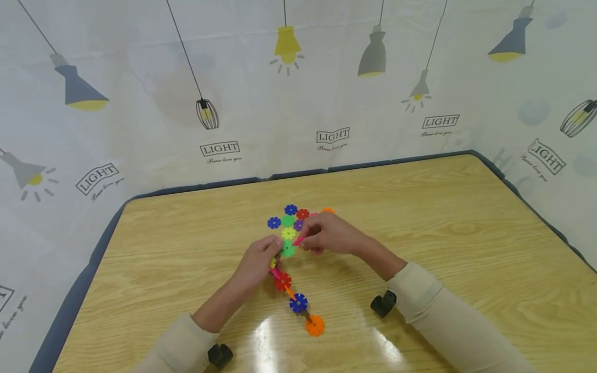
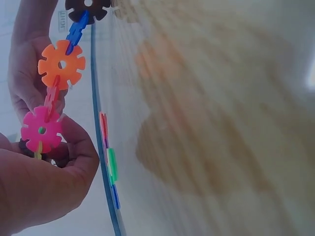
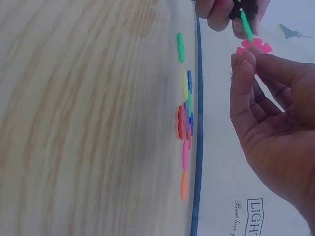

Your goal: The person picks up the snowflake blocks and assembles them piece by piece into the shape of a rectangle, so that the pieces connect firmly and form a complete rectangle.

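Note:
My left hand (image 1: 257, 260) grips a chain of notched plastic discs near its upper end. Below that hand hang a red disc (image 1: 282, 282), a blue disc (image 1: 298, 303) and an orange disc (image 1: 315, 325), joined by discs set crosswise. A dark disc (image 3: 244, 11) sits between the left fingers, with a green disc (image 3: 246, 27) slotted into it. My right hand (image 1: 332, 234) pinches a pink disc (image 3: 261, 45) between thumb and fingertips, its rim right at the green disc's end. In the left wrist view, another pink disc (image 2: 41, 129) shows in the chain.
Loose discs lie grouped on the wooden table (image 1: 420, 217) beyond my hands, among them a blue disc (image 1: 274, 223), a yellow disc (image 1: 288, 233) and an orange disc (image 1: 328, 211). A light curtain (image 1: 261, 103) printed with lamps stands behind the table's dark edge.

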`<state>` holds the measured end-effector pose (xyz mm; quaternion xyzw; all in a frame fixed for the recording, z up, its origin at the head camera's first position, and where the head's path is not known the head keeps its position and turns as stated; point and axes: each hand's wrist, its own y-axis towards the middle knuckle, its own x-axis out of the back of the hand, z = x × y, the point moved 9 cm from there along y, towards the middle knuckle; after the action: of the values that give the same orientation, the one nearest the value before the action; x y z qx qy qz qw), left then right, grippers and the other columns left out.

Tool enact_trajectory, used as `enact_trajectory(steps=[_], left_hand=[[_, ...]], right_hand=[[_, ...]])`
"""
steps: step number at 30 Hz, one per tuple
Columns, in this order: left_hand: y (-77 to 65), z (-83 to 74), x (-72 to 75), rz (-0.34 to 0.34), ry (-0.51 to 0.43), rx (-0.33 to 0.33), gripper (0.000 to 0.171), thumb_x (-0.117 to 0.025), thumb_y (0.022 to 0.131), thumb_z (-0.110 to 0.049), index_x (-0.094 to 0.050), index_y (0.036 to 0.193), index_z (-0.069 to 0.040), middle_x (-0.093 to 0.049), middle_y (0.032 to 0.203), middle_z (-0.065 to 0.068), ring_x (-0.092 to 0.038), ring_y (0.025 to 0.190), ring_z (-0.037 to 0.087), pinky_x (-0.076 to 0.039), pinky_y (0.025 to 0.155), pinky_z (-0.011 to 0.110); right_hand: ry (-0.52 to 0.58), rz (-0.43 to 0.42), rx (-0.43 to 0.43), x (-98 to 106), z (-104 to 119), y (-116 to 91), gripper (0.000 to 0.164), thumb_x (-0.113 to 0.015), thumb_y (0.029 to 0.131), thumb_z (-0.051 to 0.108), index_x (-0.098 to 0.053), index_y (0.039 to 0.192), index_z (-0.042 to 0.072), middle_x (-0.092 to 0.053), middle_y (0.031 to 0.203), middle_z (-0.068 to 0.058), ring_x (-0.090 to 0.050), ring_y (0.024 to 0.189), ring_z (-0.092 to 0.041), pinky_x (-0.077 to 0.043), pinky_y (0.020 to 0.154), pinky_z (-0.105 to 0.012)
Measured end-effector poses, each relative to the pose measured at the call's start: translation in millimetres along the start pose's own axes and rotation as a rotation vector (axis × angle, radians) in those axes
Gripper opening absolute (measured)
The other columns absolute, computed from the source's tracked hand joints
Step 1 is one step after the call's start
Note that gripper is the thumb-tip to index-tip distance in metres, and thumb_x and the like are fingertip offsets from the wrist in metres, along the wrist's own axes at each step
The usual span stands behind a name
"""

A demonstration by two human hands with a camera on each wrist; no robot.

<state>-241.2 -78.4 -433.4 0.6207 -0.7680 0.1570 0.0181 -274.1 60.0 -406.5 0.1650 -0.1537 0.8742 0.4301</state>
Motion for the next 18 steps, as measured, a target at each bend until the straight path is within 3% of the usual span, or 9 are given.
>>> enact_trajectory(steps=[8, 18], left_hand=[[-0.6, -1.8, -2.5, 0.009, 0.018, -0.019, 0.033, -0.042, 0.105, -0.020, -0.048, 0.078, -0.002, -0.051, 0.080, 0.012, -0.055, 0.065, 0.020, -0.043, 0.059, 0.029], [-1.0, -3.5, -3.5, 0.006, 0.031, -0.020, 0.032, -0.043, 0.105, -0.020, -0.048, 0.078, -0.003, -0.049, 0.077, 0.007, -0.054, 0.064, 0.019, -0.040, 0.057, 0.027]], right_hand=[[0.013, 0.017, 0.002, -2.3, -1.4, 1.2, 0.008, -0.065, 0.092, 0.006, -0.069, 0.085, 0.005, -0.065, 0.080, -0.019, -0.059, 0.063, -0.016, -0.056, 0.063, -0.033], [0.022, 0.012, 0.039, -4.0, 4.8, 0.0, 0.010, -0.064, 0.092, 0.004, -0.068, 0.084, -0.001, -0.064, 0.077, -0.015, -0.060, 0.062, -0.016, -0.058, 0.064, -0.033]])
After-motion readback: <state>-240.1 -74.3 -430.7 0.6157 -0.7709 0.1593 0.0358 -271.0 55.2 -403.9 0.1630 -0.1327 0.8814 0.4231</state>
